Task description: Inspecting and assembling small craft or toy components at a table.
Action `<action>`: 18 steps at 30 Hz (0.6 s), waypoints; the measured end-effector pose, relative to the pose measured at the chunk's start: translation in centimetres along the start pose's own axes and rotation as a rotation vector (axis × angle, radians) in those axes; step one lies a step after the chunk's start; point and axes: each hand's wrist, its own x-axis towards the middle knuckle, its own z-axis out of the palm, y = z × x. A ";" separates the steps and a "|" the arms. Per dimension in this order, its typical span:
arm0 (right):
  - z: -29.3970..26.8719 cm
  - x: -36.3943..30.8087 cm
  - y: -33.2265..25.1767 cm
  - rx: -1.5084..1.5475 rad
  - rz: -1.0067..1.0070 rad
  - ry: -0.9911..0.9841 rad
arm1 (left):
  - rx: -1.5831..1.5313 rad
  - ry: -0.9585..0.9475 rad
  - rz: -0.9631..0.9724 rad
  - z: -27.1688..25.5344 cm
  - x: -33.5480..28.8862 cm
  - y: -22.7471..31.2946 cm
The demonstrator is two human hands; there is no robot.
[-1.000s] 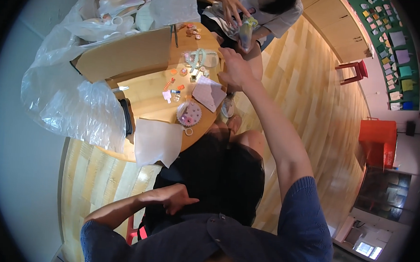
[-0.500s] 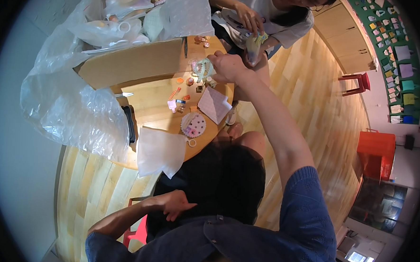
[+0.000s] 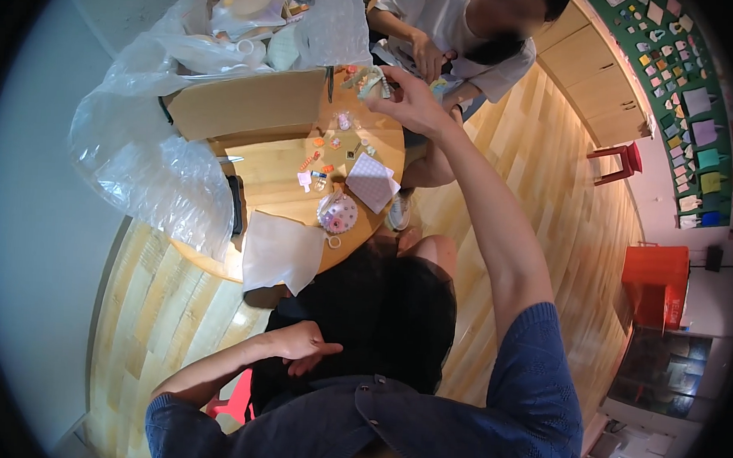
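Note:
My right hand [image 3: 406,100] reaches out over the far side of the round table, fingers closed on a small pale green decorated piece [image 3: 367,83] whose exact kind I cannot make out. Resting on the black skirt in my lap, my left hand [image 3: 301,343] holds nothing, with a finger stretched out and the others loosely bent. Several small charms [image 3: 314,160] in orange, pink and brown lie scattered on the tabletop. Nearer me are a round white dotted piece [image 3: 337,214] with a pink flower, a pale patterned square sheet [image 3: 374,183] and a white square sheet [image 3: 281,254] overhanging the edge.
A cardboard box [image 3: 244,106] with clear plastic bags covers the table's far left. Beside it lies a dark narrow case [image 3: 235,205]. Another person [image 3: 411,20] sits across, hands around something small. A red stool [image 3: 617,165] and an orange bin [image 3: 654,286] stand at right.
My right hand has lifted the pale green piece from among the charms and moved it farther away, toward the box's corner. My left hand stays in my lap.

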 end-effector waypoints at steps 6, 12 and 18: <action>-2.9 -8.4 -7.2 0.245 -0.157 0.058 | -0.402 0.489 0.475 1.8 -1.2 1.4; -3.7 -20.9 -14.2 0.060 -0.325 0.011 | -0.583 0.837 1.235 -1.9 -3.1 9.7; -1.0 -28.2 -11.2 -0.106 -0.095 0.059 | -0.572 0.516 0.915 0.4 1.5 12.8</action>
